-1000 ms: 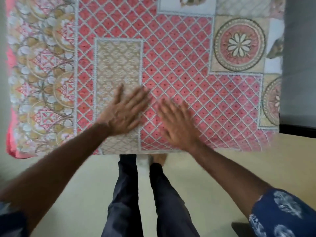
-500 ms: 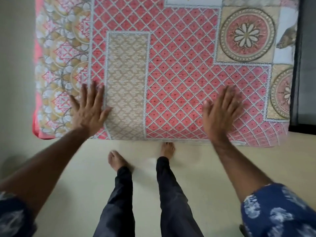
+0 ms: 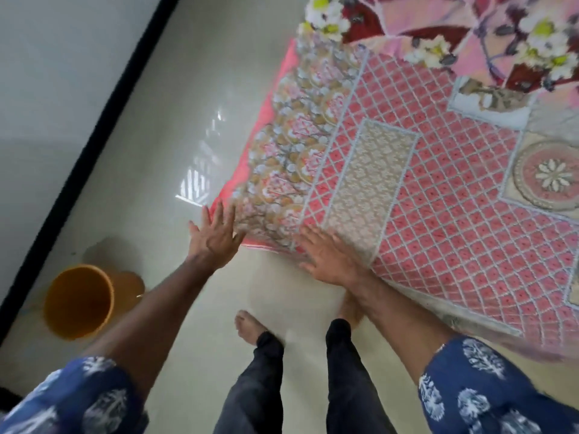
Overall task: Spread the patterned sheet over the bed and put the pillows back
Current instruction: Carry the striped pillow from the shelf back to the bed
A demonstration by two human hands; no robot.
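Glossy pale floor tiles with an orange bucket by the wall. I've got the patterned sheet lying over the bed, left hand at its corner, right hand flat on it, fingers spread, gripping nothing.

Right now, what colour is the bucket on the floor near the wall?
The bucket is orange-yellow, seen best in the head view, at lower left.

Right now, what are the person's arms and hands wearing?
Both hands, left hand and right hand, are bare: no gloves, and no rings or watch that I can make out. Forearms bare. Short dark blue sleeves with white leaf-like prints, left sleeve and right sleeve.
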